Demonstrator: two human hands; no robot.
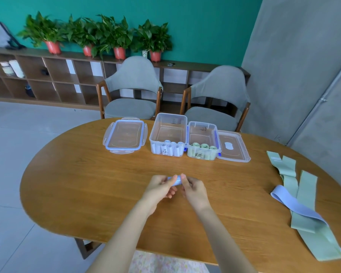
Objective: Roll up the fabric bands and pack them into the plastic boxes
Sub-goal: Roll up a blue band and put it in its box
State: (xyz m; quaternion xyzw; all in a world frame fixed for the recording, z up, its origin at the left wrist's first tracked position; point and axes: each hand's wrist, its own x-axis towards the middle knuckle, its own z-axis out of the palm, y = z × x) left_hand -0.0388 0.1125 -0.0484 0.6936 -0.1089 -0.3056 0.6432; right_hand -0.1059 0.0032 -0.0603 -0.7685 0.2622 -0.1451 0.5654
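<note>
My left hand (160,187) and my right hand (195,191) meet over the middle of the table, both gripping a small rolled pale-blue fabric band (176,180), mostly hidden by my fingers. Beyond them stand two open clear plastic boxes: the left box (168,123) holds several rolled pale-blue bands (169,148) along its near wall, the right box (203,128) holds rolled green bands (203,146). Unrolled bands lie at the table's right: green bands (303,196) and one pale-blue band (292,205) draped across them.
A blue-rimmed lid (125,135) lies left of the boxes, and a second lid (233,145) hangs open to the right of the green box. Two grey chairs (132,89) stand behind the oval wooden table (87,184). The grey wall is close on the right.
</note>
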